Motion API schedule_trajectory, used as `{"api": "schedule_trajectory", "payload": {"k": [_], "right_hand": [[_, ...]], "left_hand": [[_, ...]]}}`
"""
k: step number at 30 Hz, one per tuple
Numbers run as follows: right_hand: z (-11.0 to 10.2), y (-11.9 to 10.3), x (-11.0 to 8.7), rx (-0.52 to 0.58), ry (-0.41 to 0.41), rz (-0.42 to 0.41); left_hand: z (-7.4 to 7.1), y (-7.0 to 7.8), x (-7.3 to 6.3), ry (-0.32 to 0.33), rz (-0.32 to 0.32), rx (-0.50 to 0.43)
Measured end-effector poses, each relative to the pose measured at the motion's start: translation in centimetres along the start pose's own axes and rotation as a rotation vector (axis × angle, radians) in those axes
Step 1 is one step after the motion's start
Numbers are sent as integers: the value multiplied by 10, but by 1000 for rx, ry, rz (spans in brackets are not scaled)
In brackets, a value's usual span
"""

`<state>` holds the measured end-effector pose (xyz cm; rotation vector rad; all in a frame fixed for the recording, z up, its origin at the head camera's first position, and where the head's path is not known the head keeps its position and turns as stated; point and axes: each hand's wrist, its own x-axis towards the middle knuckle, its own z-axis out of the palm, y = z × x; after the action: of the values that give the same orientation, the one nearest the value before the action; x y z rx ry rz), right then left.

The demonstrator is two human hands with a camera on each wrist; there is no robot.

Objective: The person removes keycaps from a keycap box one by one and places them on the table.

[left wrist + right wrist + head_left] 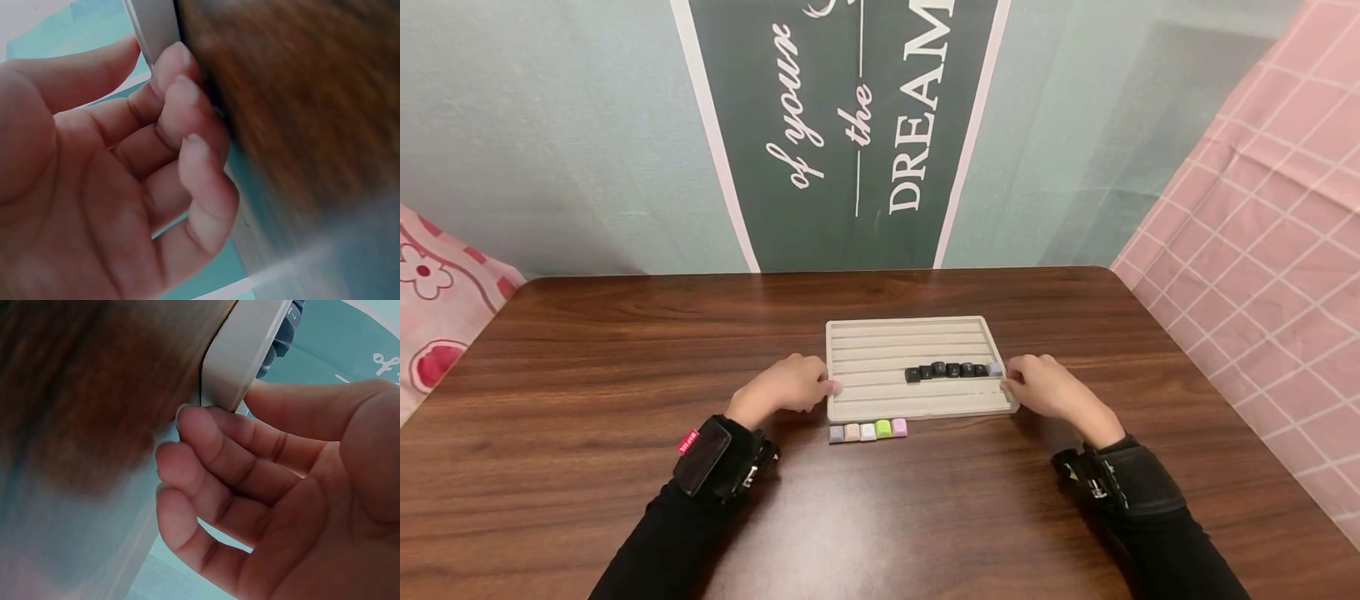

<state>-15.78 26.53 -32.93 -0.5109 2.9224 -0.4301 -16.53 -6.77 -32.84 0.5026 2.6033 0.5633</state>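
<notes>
Brown wood-grain tabletop (pixel 587 375) fronts a teal backdrop (pixel 602 133), its lettering (pixel 913 125) cut off above. Your left hand (pixel 788 383) and right hand (pixel 1047 386) pinch the beige tray (pixel 868 402) at either end.

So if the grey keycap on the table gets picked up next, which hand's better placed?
The left hand, I'd judge: it grips the left edge of the tray, near the grey keycap in the head view. The right hand holds the opposite edge, farther away.
</notes>
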Motion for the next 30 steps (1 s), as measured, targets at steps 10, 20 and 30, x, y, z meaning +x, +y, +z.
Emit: {"api": "schedule_trajectory", "payload": {"k": [10,20,30], "right_hand": [[-1,0,0,6,-6,7],[-2,0,0,-5,-9,19],[-5,-1,-1,7,-33,13]], "left_hand": [[-2,0,3,-14,0,8],[-1,0,3,-14,2,-2],[1,-2,2,-14,3,-15]]}}
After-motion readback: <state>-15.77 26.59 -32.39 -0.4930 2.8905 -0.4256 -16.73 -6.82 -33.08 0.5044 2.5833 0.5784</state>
